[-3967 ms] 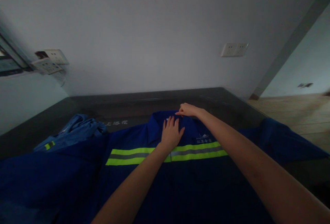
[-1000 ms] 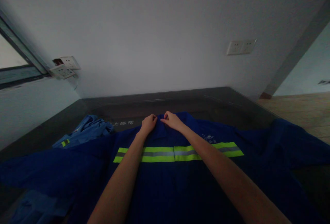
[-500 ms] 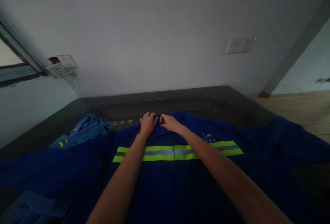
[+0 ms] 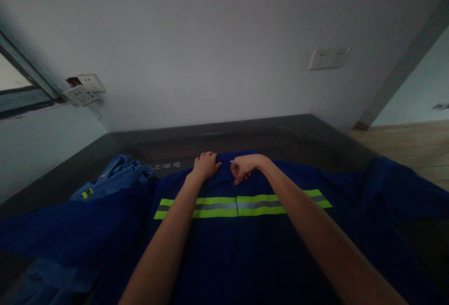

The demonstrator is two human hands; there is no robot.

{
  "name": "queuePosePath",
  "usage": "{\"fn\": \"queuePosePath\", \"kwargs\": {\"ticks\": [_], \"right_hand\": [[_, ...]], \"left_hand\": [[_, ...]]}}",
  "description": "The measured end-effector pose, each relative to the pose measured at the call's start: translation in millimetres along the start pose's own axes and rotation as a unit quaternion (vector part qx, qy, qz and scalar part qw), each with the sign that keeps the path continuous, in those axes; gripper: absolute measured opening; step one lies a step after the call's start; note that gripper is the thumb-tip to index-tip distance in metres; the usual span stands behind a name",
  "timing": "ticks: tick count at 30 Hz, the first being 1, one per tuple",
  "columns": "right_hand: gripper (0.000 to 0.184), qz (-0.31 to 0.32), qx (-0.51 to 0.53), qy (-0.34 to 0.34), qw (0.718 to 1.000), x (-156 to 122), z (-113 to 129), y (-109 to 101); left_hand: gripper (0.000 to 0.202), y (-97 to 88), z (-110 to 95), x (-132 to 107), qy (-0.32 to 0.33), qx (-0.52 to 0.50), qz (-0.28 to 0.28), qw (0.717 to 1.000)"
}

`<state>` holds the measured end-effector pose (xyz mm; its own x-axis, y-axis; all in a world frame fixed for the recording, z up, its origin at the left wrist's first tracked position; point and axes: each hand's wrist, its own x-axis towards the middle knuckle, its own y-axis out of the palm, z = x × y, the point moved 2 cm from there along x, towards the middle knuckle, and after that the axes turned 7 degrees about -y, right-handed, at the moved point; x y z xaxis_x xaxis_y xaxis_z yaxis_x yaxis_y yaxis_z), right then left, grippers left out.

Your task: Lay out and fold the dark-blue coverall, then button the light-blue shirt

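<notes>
A dark blue work jacket with yellow-green and silver reflective bands lies spread front up, its sleeves out to both sides. My left hand rests on the left part of its collar, fingers laid over the cloth and thumb apart. Just right of the collar's middle, my right hand bends down at the wrist with its fingers curled and pinched close to the front opening. What those fingers hold, if anything, is hidden. A small white spot shows at the collar beside them.
The jacket lies on a dark table against a grey wall. Crumpled lighter blue clothing sits at the left, partly under a sleeve. Wall sockets are at the right, and a power strip at the left.
My right hand has moved right and turned so its fingers point down at the jacket front. My left hand has shifted slightly right and flattened on the collar.
</notes>
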<state>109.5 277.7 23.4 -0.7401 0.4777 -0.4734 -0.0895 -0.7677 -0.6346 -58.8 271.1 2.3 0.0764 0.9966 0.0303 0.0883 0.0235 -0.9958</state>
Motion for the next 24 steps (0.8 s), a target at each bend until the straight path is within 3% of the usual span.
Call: {"fn": "queuePosePath", "kwargs": {"ticks": [8,13,18,21,24], "right_hand": [[0.047,-0.010,-0.224,0.044,0.974,12.4,19.0,11.4],[0.050,-0.010,-0.224,0.054,0.973,8.3,24.9,12.1],[0.036,-0.035,-0.160,0.044,0.985,6.1,23.2,10.4],[0.031,-0.122,-0.080,0.010,0.989,0.8,19.3,-0.6],[0.031,-0.306,-0.064,0.008,0.950,-10.1,7.6,-20.5]], "left_hand": [[0.063,22.8,-6.6,-0.3,0.005,0.004,0.103,0.995],[0.068,26.6,-3.2,0.2,0.005,0.000,0.146,0.989],[0.070,22.4,-1.5,1.1,0.004,-0.032,0.127,0.991],[0.068,14.9,8.5,5.6,-0.009,-0.048,0.078,0.996],[0.053,4.7,23.2,10.3,-0.038,-0.040,0.004,0.998]]}}
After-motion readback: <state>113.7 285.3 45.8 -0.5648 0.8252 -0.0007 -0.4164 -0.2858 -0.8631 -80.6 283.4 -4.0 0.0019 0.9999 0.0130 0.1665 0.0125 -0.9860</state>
